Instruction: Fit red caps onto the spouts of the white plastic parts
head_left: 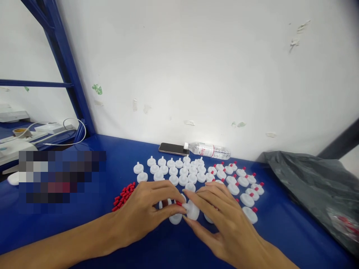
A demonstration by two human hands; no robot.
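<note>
My left hand (157, 203) pinches a small red cap (178, 203) between thumb and forefinger, right at the narrow spout of a white nozzle lid. That white nozzle lid (193, 210) is tipped on its side, its round base gripped by the fingers of my right hand (221, 216). Behind both hands stand several white lids with bare spouts (173, 170). Several lids with red caps on their spouts (243, 181) are spread at the right. A pile of loose red caps (123, 196) lies left of my left hand.
At the wall lie a phone (173, 149) and a plastic water bottle (214, 150) on its side. A dark grey plastic bag (305, 186) covers the right of the blue table (112, 160). White cables and devices (53, 129) are at the far left, by a blue metal frame (74, 74).
</note>
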